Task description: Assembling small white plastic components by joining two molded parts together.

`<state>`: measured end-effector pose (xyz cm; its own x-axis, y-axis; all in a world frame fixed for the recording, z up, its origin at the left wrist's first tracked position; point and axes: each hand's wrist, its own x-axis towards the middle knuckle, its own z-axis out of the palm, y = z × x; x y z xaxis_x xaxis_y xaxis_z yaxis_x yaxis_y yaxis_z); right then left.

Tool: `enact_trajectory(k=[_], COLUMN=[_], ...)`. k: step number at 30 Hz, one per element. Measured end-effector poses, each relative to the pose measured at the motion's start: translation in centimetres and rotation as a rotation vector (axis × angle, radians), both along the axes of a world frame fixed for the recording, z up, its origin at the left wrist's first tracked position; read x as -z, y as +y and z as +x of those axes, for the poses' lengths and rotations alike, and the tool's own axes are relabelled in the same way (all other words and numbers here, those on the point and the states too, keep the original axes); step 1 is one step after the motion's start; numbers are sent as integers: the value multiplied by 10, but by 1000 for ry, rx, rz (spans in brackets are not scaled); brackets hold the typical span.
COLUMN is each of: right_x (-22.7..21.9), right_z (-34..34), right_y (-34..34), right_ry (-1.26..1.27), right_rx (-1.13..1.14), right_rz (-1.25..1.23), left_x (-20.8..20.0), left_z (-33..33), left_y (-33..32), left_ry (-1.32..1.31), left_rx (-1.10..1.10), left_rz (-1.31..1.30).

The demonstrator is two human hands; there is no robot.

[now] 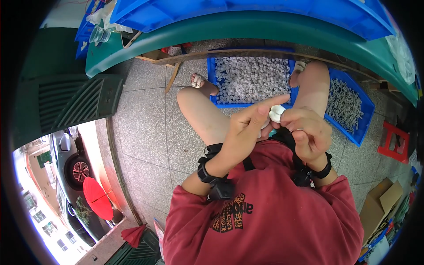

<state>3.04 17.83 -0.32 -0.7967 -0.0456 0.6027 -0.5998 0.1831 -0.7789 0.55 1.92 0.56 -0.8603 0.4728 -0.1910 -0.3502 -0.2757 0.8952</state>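
Between my hands, above my lap, is a small white rounded plastic piece. My left hand holds it from the left with its index finger stretched out past it and the thumb bent beside it. Part of a second white piece seems to show under those fingers, mostly hidden. My right hand is closed, its fingertips pinching the right side of the white piece. A thin shiny bit shows at its fingers; whether it is a ring or a metal part I cannot tell.
A blue bin of small white pieces stands on the floor between my feet. Right of my leg is a blue bin of metal hook-like parts. Ahead stands a green table bearing blue trays. A red stool and cardboard box are at right.
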Motion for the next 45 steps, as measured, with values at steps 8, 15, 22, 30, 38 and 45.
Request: enact_trajectory(k=[8,15,22,30,38,45], right_x=[-1,-11,-15,-13,-9,5], right_z=[-9,6,3,0,0,1], right_y=[11,-2,-3,-3,-7,-2], right_ry=[109,-296,-305,-252,-374,-379], right_rx=[-113,-39,-62,-32,-42,74], right_rz=[-32,-280,-177,-117,-142,-340], left_x=[7,-3,-5,-2,-1,34], left_z=[-7,0,2,2,3,-48], left_y=[-12,-12,-10,-10,-8,-3], left_ry=[-474,32,225,243,170,-41], left_rx=[223,-15,-84,-76,-159,-269], left_rz=[333,66,76,69,14,-186])
